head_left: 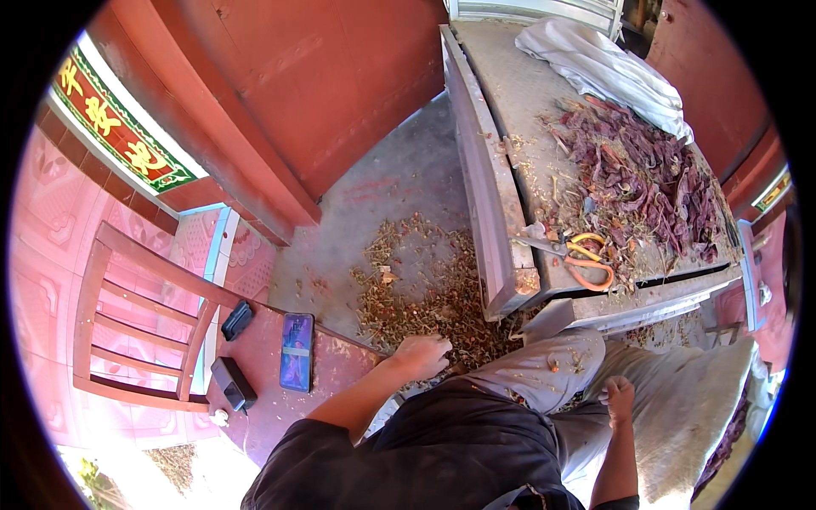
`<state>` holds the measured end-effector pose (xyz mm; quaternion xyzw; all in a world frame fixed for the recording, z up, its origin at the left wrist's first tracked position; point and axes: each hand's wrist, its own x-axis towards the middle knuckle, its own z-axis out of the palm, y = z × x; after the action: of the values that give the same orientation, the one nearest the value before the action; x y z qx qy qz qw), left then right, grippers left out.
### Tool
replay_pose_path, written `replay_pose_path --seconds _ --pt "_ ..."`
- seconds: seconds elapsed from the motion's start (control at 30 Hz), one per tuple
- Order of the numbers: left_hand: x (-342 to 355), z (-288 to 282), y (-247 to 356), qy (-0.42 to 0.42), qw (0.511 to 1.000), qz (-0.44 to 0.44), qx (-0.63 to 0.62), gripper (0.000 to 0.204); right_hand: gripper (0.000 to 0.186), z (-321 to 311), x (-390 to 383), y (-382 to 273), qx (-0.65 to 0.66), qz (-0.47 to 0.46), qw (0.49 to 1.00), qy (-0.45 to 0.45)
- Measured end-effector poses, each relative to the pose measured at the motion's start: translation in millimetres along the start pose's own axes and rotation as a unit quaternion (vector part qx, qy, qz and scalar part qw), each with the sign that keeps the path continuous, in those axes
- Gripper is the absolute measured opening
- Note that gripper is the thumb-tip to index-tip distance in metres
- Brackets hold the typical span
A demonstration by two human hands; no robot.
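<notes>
My left hand [421, 357] is closed beside my left knee, above the plant scraps [442, 297] strewn over the floor. Whatever its curled fingers hold, if anything, is hidden. My right hand [619, 398] hangs over my right thigh with its fingers drawn together, close to a pale sack [701, 408]; I cannot make out anything in it. On the wooden table [489, 64] in front of me lies a heap of wrinkled, dark red dried pods [654, 174], which look like chillies. Scissors [585, 257] with orange and yellow handles rest at the table's near edge.
A white sack [603, 72] lies crumpled on the far end of the table. To my left stands a wooden chair [340, 348] bearing a phone [297, 353], a black box-shaped device [232, 384] and a small dark case [238, 320]. Red doors [314, 85] stand beyond.
</notes>
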<state>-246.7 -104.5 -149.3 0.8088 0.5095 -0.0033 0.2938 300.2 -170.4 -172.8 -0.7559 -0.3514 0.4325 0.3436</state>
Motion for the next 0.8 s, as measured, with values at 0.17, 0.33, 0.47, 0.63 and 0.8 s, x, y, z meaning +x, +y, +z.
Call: replay_pose_path --seconds 0.17,0.33,0.47,0.63,0.8 --pt "1.9 5.0 -8.9 -0.051 0.999 0.011 0.013 0.032 0.017 -0.8 11.7 -54.4 0.088 -0.034 0.995 -0.011" --pt "11.0 13.8 -13.5 -0.061 0.997 0.036 -0.012 0.029 0.021 -2.4 27.4 -102.7 0.152 -0.086 0.985 -0.006" --pt "13.1 24.1 -15.8 -0.037 0.998 0.049 -0.03 0.028 0.02 -1.2 37.9 -158.6 0.175 -0.151 0.973 0.01" --pt "14.4 31.3 -16.5 -0.024 0.997 0.068 -0.031 0.027 0.018 0.3 51.5 -214.9 0.161 -0.205 0.964 0.045" --pt "17.3 23.3 -8.8 -0.031 0.996 0.063 -0.059 0.028 0.017 19.4 67.3 -259.5 0.105 -0.238 0.966 0.015"
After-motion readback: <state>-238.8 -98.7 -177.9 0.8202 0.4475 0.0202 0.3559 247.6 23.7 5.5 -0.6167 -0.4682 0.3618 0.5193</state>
